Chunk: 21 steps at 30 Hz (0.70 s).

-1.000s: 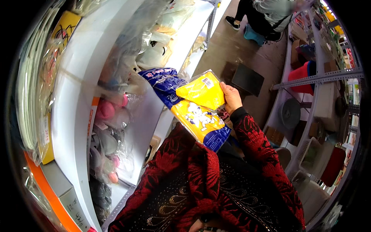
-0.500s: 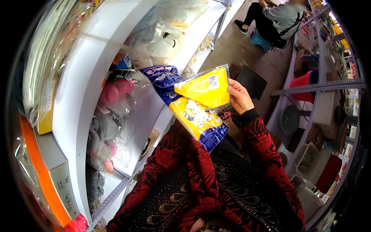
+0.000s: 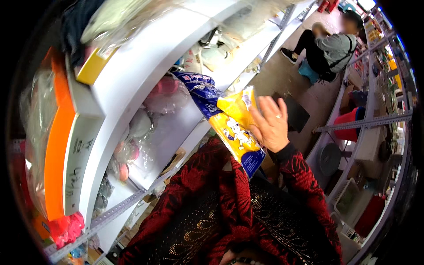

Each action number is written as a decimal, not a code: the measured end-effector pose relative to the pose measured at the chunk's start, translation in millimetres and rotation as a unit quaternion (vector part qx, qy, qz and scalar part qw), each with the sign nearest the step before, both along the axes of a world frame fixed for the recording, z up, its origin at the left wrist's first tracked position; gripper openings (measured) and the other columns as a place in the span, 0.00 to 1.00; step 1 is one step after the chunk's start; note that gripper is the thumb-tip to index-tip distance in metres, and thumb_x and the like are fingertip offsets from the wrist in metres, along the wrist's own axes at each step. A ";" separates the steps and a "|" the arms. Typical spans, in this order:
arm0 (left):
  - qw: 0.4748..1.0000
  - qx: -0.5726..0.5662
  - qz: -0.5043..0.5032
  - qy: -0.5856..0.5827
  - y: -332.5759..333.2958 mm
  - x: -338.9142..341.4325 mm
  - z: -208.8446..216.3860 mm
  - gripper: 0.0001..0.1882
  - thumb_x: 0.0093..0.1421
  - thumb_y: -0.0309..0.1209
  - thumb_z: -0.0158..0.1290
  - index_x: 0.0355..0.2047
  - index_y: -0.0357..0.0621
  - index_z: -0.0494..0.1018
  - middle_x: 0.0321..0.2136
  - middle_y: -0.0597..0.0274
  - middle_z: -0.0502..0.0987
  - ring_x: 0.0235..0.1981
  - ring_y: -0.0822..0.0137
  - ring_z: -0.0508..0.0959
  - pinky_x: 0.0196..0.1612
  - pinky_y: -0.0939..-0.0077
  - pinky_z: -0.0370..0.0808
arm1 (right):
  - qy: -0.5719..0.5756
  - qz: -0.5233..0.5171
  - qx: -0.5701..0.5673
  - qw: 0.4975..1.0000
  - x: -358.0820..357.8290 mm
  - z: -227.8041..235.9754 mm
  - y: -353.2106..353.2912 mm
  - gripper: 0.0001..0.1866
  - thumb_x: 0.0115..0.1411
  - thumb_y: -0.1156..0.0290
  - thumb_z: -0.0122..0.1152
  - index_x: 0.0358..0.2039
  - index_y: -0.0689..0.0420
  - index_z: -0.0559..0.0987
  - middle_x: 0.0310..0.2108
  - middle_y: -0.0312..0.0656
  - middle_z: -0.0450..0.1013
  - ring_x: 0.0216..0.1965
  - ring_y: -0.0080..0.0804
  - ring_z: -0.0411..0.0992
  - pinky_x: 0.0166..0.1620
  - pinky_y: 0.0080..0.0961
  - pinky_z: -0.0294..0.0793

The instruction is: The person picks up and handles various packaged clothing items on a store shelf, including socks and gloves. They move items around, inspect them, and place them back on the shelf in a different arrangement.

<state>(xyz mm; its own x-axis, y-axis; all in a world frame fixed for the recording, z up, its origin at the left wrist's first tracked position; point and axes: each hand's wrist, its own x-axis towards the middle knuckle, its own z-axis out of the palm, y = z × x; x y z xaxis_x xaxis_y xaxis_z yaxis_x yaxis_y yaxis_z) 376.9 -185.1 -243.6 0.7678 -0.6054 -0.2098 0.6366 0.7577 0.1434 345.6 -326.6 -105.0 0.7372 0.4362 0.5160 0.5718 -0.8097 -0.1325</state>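
A glossy blue and yellow plastic packet (image 3: 236,132) with a white cartoon figure is held up slantwise in front of my body. Over its upper right part lies a yellow piece with a barcode (image 3: 246,98); I cannot tell whether it is a folded part or a separate packet. My right hand (image 3: 273,126) is open at the packet's right edge, fingers spread, the thumb side against the yellow plastic. A ring shows on one finger. My left sleeve (image 3: 187,170) runs up behind the packet, and the left hand is hidden there.
A white shelf unit (image 3: 128,57) on the left holds clear-bagged goods, some pink (image 3: 165,86). An orange and white box (image 3: 59,145) stands at far left. Someone sits on a blue stool (image 3: 308,72) at upper right. Right-hand shelves carry a red bucket (image 3: 344,126) and baskets.
My right hand has let go of the yellow piece's edge and spread its fingers beside it. The view has shifted, showing more of the orange and white box.
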 end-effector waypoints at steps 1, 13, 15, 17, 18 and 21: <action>1.000 -0.013 0.003 -0.010 -0.6 1.7 4.1 0.23 0.63 0.44 0.33 0.45 0.38 0.65 0.41 0.52 0.72 0.44 0.57 0.72 0.49 0.62 0.68 | -0.044 -0.017 0.054 0.997 -5.3 7.0 4.3 0.23 0.53 0.61 0.55 0.49 0.54 0.70 0.53 0.47 0.63 0.56 0.44 0.59 0.59 0.48 0.46; 0.988 0.079 0.134 0.025 20.9 -25.5 87.4 0.27 0.64 0.48 0.28 0.46 0.40 0.66 0.42 0.55 0.72 0.43 0.60 0.72 0.48 0.65 0.68 | 0.319 0.058 0.209 0.923 1.6 40.6 11.5 0.32 0.57 0.47 0.45 0.54 0.58 0.64 0.34 0.50 0.74 0.37 0.49 0.72 0.43 0.36 0.69; 0.973 0.129 0.185 0.046 18.6 -28.2 92.6 0.29 0.64 0.53 0.31 0.44 0.39 0.68 0.37 0.59 0.75 0.36 0.64 0.75 0.41 0.70 0.71 | 0.291 0.052 0.197 0.935 -8.5 36.7 3.8 0.30 0.58 0.49 0.46 0.54 0.58 0.64 0.29 0.49 0.74 0.33 0.47 0.73 0.37 0.31 0.71; 0.956 0.184 0.227 0.013 19.6 -28.8 86.8 0.27 0.63 0.52 0.37 0.40 0.39 0.70 0.34 0.63 0.75 0.33 0.68 0.75 0.38 0.75 0.72 | 0.295 0.081 0.262 0.916 -19.4 31.8 2.2 0.30 0.58 0.50 0.46 0.54 0.59 0.64 0.29 0.46 0.74 0.32 0.44 0.74 0.38 0.29 0.71; 0.949 0.215 0.231 0.014 22.1 -30.7 87.3 0.25 0.63 0.51 0.37 0.39 0.40 0.70 0.34 0.64 0.75 0.33 0.68 0.75 0.39 0.75 0.71 | 0.345 0.080 0.266 0.896 -28.5 38.2 2.0 0.36 0.59 0.43 0.43 0.54 0.64 0.62 0.33 0.43 0.72 0.37 0.32 0.70 0.43 0.24 0.66; 0.914 0.331 0.236 -0.001 25.6 -36.2 93.6 0.21 0.63 0.46 0.42 0.38 0.39 0.71 0.34 0.64 0.75 0.33 0.70 0.74 0.39 0.76 0.71 | 0.377 0.091 0.320 0.865 -43.0 34.5 5.7 0.39 0.58 0.42 0.45 0.55 0.65 0.61 0.41 0.43 0.70 0.43 0.31 0.68 0.47 0.23 0.64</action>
<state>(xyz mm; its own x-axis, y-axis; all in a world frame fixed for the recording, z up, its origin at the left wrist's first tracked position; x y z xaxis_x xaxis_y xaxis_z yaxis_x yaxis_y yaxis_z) 340.7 -159.6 -149.9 0.9112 0.0529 -0.4086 0.2601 0.6953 0.6700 302.6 -320.9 -70.5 0.9182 0.3839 0.0979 0.2387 -0.3388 -0.9101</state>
